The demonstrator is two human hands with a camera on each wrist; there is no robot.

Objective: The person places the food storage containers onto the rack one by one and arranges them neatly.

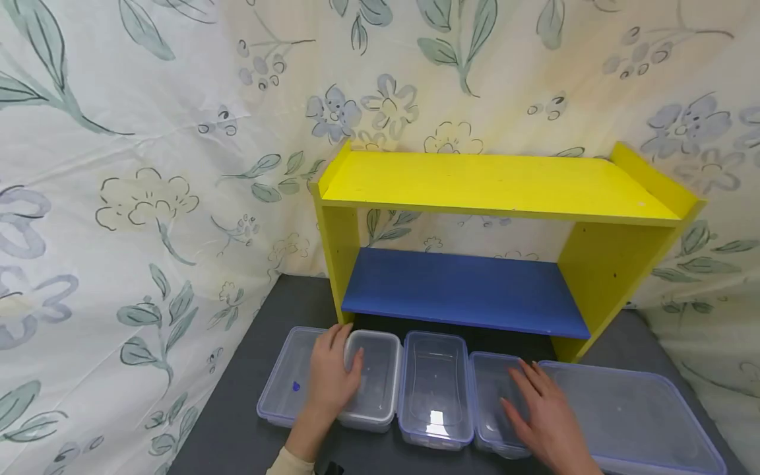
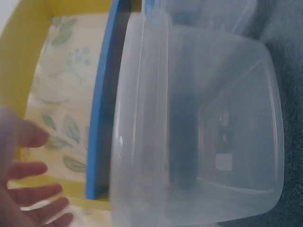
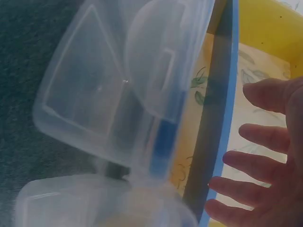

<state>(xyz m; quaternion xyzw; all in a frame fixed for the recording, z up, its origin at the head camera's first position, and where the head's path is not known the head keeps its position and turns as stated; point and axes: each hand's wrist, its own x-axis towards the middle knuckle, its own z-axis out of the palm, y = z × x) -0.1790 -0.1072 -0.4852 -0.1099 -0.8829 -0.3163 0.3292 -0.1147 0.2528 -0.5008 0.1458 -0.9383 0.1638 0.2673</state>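
Note:
Several clear lidded plastic containers stand in a row on the dark table. My left hand (image 1: 334, 377), fingers spread, is over the gap between the far-left blue-rimmed container (image 1: 279, 389) and a white-rimmed one (image 1: 377, 369). In the left wrist view that white-rimmed container (image 2: 227, 142) fills the middle, with the relaxed fingers at the left edge. My right hand (image 1: 549, 419) hovers with spread fingers over a smaller blue-rimmed container (image 1: 491, 396) and the edge of a large one (image 1: 641, 409). The right wrist view shows its fingers (image 3: 255, 165) apart, holding nothing.
Behind the row stands a shelf unit with a yellow top (image 1: 499, 181) and a blue lower board (image 1: 463, 290). Another blue-rimmed container (image 1: 436, 382) sits mid-row. A small blue mark (image 1: 296, 386) shows on the far-left container. Floral cloth (image 1: 148, 198) hangs behind.

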